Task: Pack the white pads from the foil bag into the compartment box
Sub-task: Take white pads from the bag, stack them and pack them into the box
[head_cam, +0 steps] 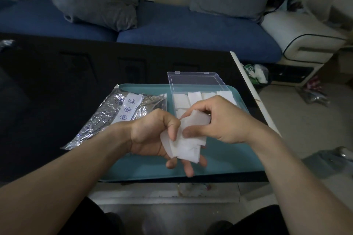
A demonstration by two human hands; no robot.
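From the head camera, both hands are up over the middle of the teal tray [219, 166], working one bundle between them. The left hand [150, 135] cups a loose stack of white pads [188, 146] from underneath, thumb curled down over the top of the stack and the other fingers [188, 170] poking out below its lower edge, so the grip is closed round the pads. The right hand [215, 120] comes in from the other side, its thumb pressed flat on the face of the stack and its curled fingers over the far edge, pinching the upper pads, which fan out at an angle from the rest. Just behind the hands, on the far right part of the tray, sits the clear compartment box [202, 97], its lid [196, 80] tipped open and standing up at the back. The far row of compartments shows white pads already lying in it, side by side; the near compartments are mostly hidden behind the right hand, so how full they are cannot be told. To the left of the box, the foil bag [114, 116] lies flat and crinkled, partly on the tray and partly hanging over its left rim onto the black table [57, 74], a white label strip with round blue icons running down it. Beyond the table runs a blue sofa [181, 28] with two grey cushions [97, 2].
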